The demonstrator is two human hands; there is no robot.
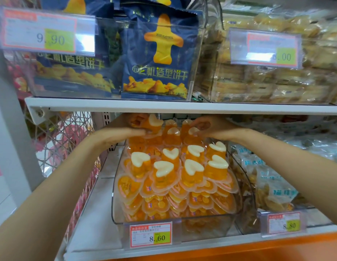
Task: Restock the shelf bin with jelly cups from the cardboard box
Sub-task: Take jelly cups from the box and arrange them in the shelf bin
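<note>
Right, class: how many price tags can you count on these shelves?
4. Tag 9.90, upper left; tag 8.00, upper right; tag 8.60, front of the jelly cup bin; tag 8.80, lower right. Others may be out of view.

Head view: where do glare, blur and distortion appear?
Head view: white glare covers part of the upper left price tag; head view: the shelf edge looks slightly bowed by the wide lens; head view: the jelly cups are sharp, the biscuit packs at right soft.
</note>
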